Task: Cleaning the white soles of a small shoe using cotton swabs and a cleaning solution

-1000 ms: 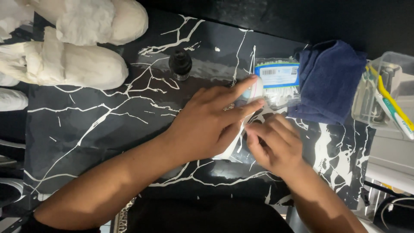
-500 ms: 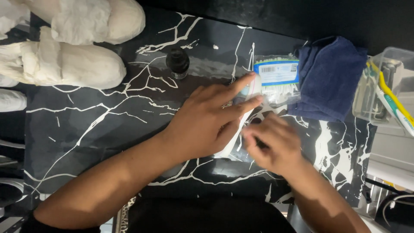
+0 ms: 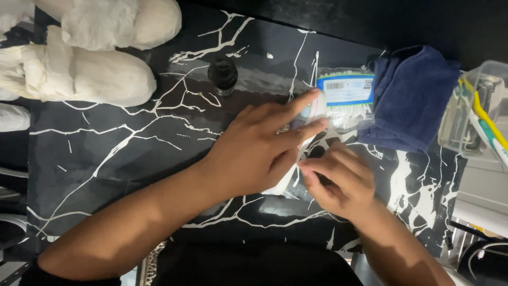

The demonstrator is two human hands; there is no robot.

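Surface: black marble-pattern surface with white veins (image 3: 132,153), under both hands; the room beyond its far edge is dark.
Wrapped bundles: white crumpled bundles (image 3: 90,74), well apart, far left of the left hand.
Towel: folded dark blue cloth towel (image 3: 410,98), beyond the right hand.
Left hand: left hand (image 3: 259,151) lies flat, fingers straight, pressing a white plastic object (image 3: 296,159).
Right hand: right hand (image 3: 336,180), fingertips pinched at the object's edge; the grip's contents cannot be told.
Object: long axis runs from near the body toward the far right, its tip beside a clear packet of cotton swabs with blue label (image 3: 346,98).
Bottle: small dark round-capped bottle (image 3: 222,77), beyond the left hand.
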